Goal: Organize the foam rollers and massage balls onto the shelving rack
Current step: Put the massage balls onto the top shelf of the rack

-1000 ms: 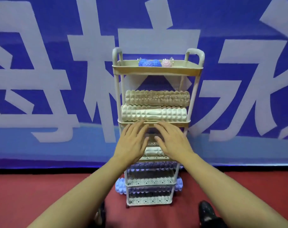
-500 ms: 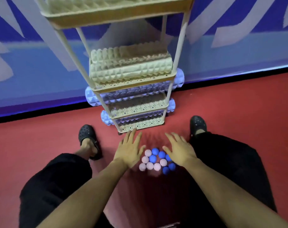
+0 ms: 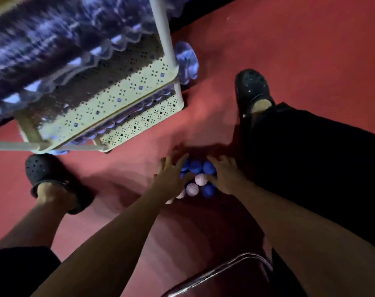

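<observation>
Both hands reach down to the floor: the left hand (image 3: pixel 171 176) and the right hand (image 3: pixel 225 179) lie spread, fingers loosely curved, cupping a cluster of massage balls (image 3: pixel 198 179) between them, not yet lifted. Purple foam rollers (image 3: pixel 53 50) already fill the lower tiers of the shelving rack (image 3: pixel 118 103) just beyond. Judging by this, gathering and shelving the balls remains.

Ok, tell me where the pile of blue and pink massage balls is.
Head view, lower centre: the massage balls lie on the red floor between both hands, in front of the rack.
</observation>
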Motion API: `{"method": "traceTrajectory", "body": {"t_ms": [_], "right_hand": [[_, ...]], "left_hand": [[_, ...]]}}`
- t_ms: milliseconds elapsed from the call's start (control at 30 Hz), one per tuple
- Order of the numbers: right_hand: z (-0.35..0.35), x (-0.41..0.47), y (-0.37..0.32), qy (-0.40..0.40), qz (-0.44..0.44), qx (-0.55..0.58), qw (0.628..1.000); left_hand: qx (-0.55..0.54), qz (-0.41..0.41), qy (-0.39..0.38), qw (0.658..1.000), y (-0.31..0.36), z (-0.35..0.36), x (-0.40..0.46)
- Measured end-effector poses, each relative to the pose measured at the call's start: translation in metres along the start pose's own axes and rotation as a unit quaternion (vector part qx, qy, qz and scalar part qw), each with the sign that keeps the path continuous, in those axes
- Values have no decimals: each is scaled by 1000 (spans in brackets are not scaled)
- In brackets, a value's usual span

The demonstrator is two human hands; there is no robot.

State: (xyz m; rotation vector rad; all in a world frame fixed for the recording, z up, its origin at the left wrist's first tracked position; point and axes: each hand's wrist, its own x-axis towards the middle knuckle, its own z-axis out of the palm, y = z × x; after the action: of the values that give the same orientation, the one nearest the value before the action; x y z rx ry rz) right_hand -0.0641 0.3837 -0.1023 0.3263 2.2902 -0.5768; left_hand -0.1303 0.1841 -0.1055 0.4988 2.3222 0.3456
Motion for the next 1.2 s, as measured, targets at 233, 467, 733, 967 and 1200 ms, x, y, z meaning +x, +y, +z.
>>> {"method": "traceTrajectory", "body": {"t_ms": [233,467,733,967,1200], "right_hand": [[35,38,11,0,12,21,1000],[42,46,17,13,25,35,999],[37,43,15,6,36,41,998],[6,29,-3,45,36,54,997],[-69,-30,-45,116,-33,72,990]], "left_hand": [[7,-52,-79,996,-29,43,45],[-17,-24,-78,997,-33,49,51],[-11,-34,-61,997,-28,39,47],[-8,-12,-37,999,-26,11,31],[1,-12,44,999,27,-85,-29]]}}
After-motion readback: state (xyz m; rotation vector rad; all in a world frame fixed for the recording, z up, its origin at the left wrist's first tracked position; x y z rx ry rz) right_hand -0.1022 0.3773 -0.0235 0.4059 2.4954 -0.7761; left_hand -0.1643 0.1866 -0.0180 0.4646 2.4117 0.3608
